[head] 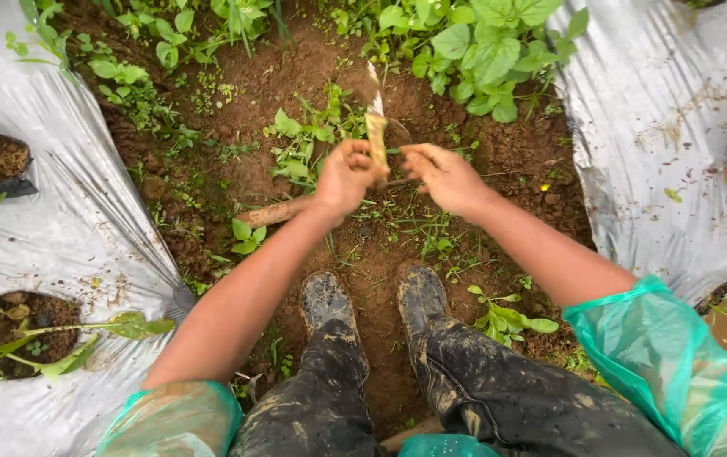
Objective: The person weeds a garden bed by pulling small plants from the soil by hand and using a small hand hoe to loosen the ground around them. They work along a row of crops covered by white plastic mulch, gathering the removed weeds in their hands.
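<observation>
Head view, looking straight down on a furrow of wet, reddish-brown soil (363, 254) between two beds covered with crinkled silver plastic sheeting (84, 220).

The left hand (348, 176) is clenched around the handle of a small tool (375, 127). The handle is yellowish and mud-smeared, and a pale, narrow blade rises from it and points away from the person. The tool stands above the soil at the middle of the furrow, just ahead of the boots.

The right hand (446, 178) is just beside the left. Its fingers are curled toward the tool, pinching thin green stems; whether they touch the handle cannot be told.

A pale, rough wooden stick (275, 211) lies on the soil below the left wrist, partly hidden by it.

Two rubber boots (327, 303), caked in mud, stand side by side on the soil, with dark, mud-streaked trousers above them. Both arms are bare to the elbow, where translucent green plastic sleeves (660, 355) are bunched.

Low, broad-leaved weeds (482, 51) crowd the far end of the furrow. At the left, a limp seedling (59, 334) leans out of a round, soil-filled hole in the sheeting.
</observation>
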